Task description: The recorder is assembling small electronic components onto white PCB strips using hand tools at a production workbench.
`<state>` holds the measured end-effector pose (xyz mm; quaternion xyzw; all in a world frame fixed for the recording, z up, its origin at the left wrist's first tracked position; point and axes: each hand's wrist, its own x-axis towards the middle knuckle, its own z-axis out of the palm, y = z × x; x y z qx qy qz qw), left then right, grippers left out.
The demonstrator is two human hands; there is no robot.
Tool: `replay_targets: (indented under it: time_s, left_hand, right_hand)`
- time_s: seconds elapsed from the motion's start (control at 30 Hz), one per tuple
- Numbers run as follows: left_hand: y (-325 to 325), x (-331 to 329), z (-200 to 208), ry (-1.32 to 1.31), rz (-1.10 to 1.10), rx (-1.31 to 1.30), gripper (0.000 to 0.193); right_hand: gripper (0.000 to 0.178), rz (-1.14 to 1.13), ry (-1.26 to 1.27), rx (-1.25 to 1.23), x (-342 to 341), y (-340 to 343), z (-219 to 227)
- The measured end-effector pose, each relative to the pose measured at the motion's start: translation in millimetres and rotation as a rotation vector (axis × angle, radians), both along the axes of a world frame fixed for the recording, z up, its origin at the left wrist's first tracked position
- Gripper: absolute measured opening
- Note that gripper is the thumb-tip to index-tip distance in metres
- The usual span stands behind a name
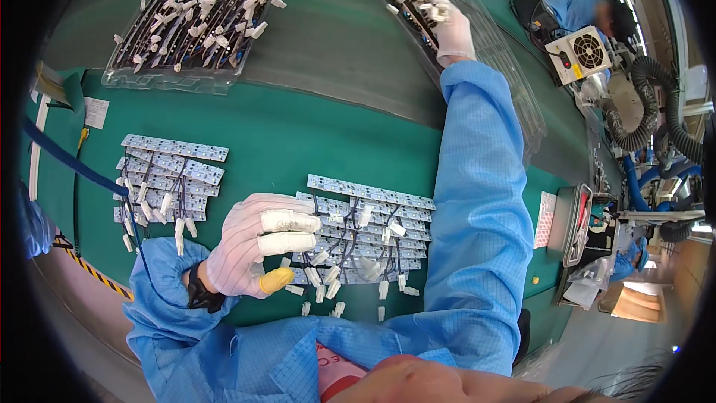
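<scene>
My left hand (262,242), in a white glove with white fingertip covers and a yellow thumb cover, has its fingers stretched out and the thumb apart. Its fingertips reach the left edge of a stack of white LED strip boards (371,192) with dark wires and white connectors. At the far right, my right hand (453,31), also gloved, bends its fingers around LED strip boards (415,1) lying edge-up in a clear plastic tray (492,52). White connectors beside those fingers are blurred, and the fingertips are partly hidden.
Another stack of LED boards (175,151) lies left on the green mat (298,123). A full tray of wired boards (190,30) stands at the far left. At right are a fan unit (582,54), a metal tray (576,227) and a co-worker (570,7). A blue cord (71,155) crosses the left side.
</scene>
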<state>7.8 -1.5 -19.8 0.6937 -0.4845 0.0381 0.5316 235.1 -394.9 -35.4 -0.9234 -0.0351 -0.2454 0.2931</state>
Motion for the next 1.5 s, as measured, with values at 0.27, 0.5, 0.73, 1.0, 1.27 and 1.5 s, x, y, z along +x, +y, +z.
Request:
replay_targets:
  time_s: [0.27,0.5,0.73,1.0,1.27,1.5]
  left_hand:
    - [-1,-6,3,-0.012,-0.008,-0.014,0.026]
    - [4,-5,-3,-0.11,0.102,-0.062,0.036]
    - [1,-6,3,-0.096,0.064,-0.062,0.037]
    - [3,-5,-4,-0.065,0.047,-0.113,0.026]
    - [3,-3,-2,-0.063,0.025,-0.085,0.022]
    - [5,-1,-2,-0.047,-0.047,-0.045,0.023]
  right_hand:
    - [0.042,-0.053,-0.183,-0.442,-27,-37,55]
    - [0.034,0.555,0.212,0.334,-163,74,71]
    - [0.056,0.7,0.312,-0.548,-232,100,31]
    - [0.092,0.904,1.03,-0.167,-201,65,113]
    - [0.04,0.266,0.153,-0.885,-87,41,49]
    - [0.014,-0.078,-0.023,-0.633,-32,16,-1]
